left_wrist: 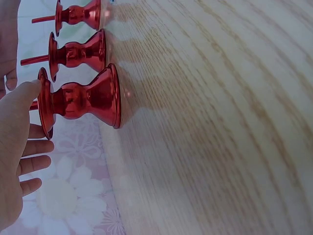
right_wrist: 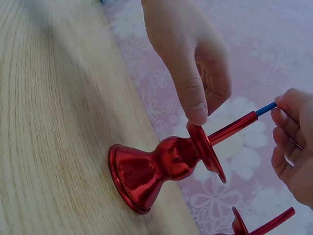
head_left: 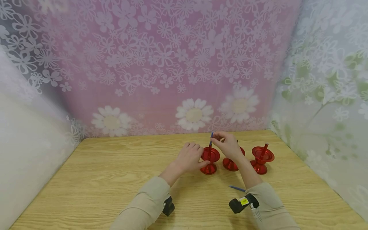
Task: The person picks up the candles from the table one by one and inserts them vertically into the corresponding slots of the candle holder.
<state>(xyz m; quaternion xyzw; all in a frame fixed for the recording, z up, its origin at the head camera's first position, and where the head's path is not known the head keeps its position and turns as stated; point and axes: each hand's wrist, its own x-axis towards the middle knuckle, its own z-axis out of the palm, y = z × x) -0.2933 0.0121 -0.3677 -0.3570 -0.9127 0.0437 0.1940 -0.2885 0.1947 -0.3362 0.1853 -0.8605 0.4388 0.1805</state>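
A shiny red candle holder [head_left: 210,168] with a wide dish and a thin upright tube stands on the table. My left hand [head_left: 188,157] holds its dish rim [left_wrist: 45,110], the thumb on one side and fingers round the other. Above the dish, my right hand [head_left: 228,147] pinches a slim blue stick [right_wrist: 265,109], resembling a thin candle. The stick's lower end sits in the top of the red tube [right_wrist: 234,128]; how deep it goes is hidden. The stick stands nearly upright in the head view.
Two similar red holders stand to the right: the middle one [head_left: 231,164], partly behind my right hand, and the far right one [head_left: 260,167]. Another blue stick [head_left: 237,188] lies on the wooden table [head_left: 120,169] near my right forearm. Flowered curtains [head_left: 172,80] border the table.
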